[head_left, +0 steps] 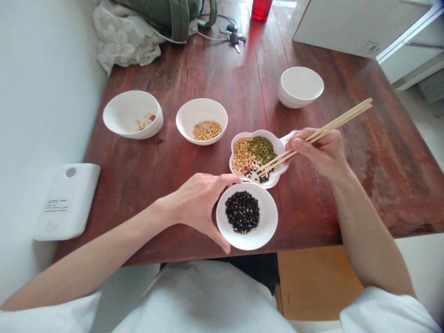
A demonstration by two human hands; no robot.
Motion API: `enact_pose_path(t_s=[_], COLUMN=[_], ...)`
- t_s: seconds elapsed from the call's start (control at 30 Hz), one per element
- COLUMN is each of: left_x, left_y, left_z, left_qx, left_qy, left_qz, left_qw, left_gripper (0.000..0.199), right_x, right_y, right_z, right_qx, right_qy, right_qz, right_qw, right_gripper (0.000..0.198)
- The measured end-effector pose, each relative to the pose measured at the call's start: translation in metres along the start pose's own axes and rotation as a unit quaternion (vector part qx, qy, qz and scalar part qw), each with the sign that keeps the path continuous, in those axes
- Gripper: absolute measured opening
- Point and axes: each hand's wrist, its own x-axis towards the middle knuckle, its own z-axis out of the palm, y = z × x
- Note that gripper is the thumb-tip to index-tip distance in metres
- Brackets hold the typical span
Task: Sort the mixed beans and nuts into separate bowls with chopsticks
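Observation:
My left hand curves around the left side of a white bowl near the table's front edge. Black beans lie in that bowl. In my right hand is a pair of chopsticks, with the tips down among the beans in a flower-shaped dish. This dish holds yellow soybeans, green mung beans, some black beans and a few pale and reddish pieces. It stands just behind the bowl, its handle partly hidden by my right fingers.
Behind stand a bowl of soybeans, a bowl with a few nut pieces and another white bowl. A white device lies at left. Keys, a green bag, a red cup and a white box are farther back.

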Motion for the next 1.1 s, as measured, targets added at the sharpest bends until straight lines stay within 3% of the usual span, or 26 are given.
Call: enact_pose_path(t_s=[0.4, 0.63, 0.83, 1.1], left_x=[-0.0007, -0.0007, 0.0001, -0.0007], left_y=[-0.0005, -0.0004, -0.0006, -0.0006], left_z=[-0.0004, -0.0003, -0.0006, -0.0002], left_qx=[0.009, 0.011, 0.009, 0.011], left_qy=[-0.005, -0.001, 0.001, -0.006], left_qz=[0.006, 0.009, 0.016, 0.01], left_qw=[1.0, 1.0, 1.0, 1.0], left_gripper=[0.121, 0.128, 0.119, 0.128], right_x=[0.0002, 0.0005, 0.0006, 0.0011], right_y=[0.0039, 0.0057, 0.004, 0.0037], right_z=[-0.0029, -0.0033, -0.0006, 0.0014], right_qx=[0.012, 0.002, 0.002, 0.009], right_qy=[0.001, 0.002, -0.005, -0.005], right_qz=[-0.005, -0.014, -0.014, -0.013], right_qw=[1.0, 1.0, 1.0, 1.0], right_gripper=[0.025, 0.023, 0.026, 0.028])
